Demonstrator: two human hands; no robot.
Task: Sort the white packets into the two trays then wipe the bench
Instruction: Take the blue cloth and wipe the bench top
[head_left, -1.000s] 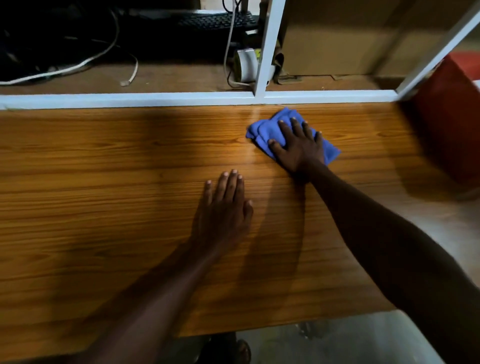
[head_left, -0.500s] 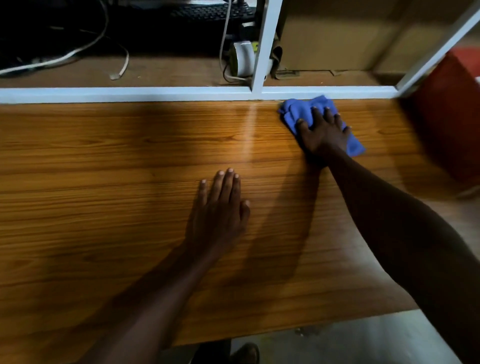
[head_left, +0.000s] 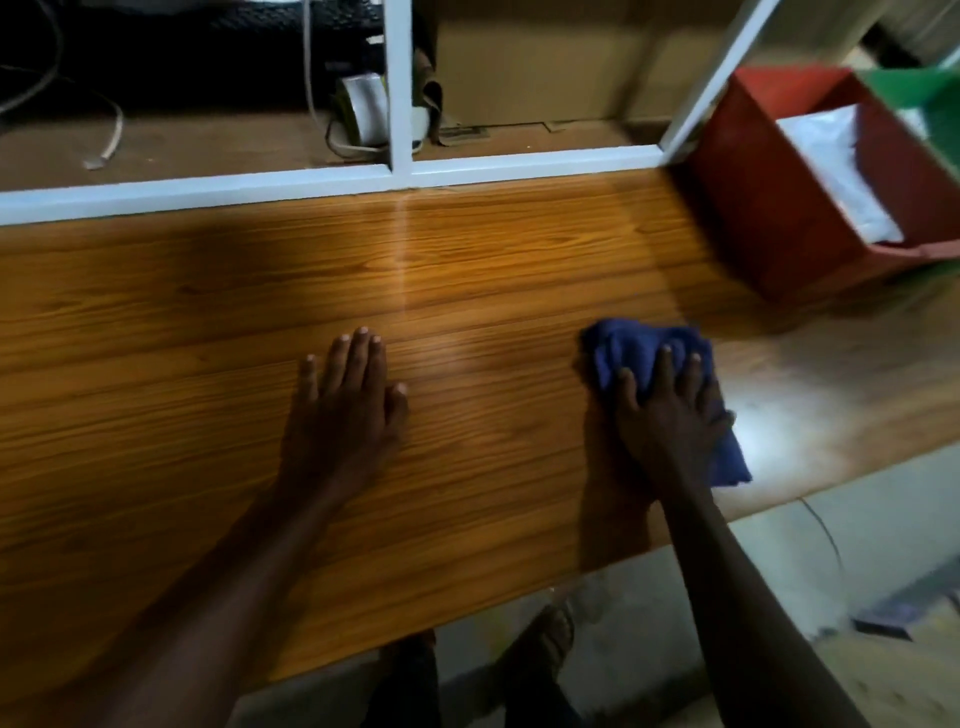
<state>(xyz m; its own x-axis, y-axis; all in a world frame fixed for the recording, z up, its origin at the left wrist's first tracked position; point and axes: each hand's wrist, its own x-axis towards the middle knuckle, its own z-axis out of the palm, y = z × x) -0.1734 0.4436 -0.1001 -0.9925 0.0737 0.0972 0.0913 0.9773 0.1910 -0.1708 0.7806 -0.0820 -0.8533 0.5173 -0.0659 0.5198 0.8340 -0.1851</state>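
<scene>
We have the blue cloth (head_left: 621, 356) bunched under our right hand (head_left: 670, 415), lying on the worktop (head_left: 467, 270) toward its right end and close to the near edge. Our grip there is a flat press, not a pinch: the fingers (head_left: 664, 364) are spread over the top of the cloth and the palm bears down on it, with a corner of the fabric sticking out past the wrist side. The cloth looks soft and light, so we judge it will crumple and slide easily under the palm; it handles best pinned from above across its middle, since a hold on one edge would let the rest drag and fold over. Our left hand (head_left: 345, 410) rests flat on the bare wood just left of centre, fingers together and straight, holding nothing and well apart from the cloth. Farther out, at the right end of the worktop, stands a red tray (head_left: 769, 208) with white packets (head_left: 831, 156) inside, and a green tray (head_left: 930, 98) just beyond it. No packets lie on the wood that we see, so we judge sorting done and wiping in hand
</scene>
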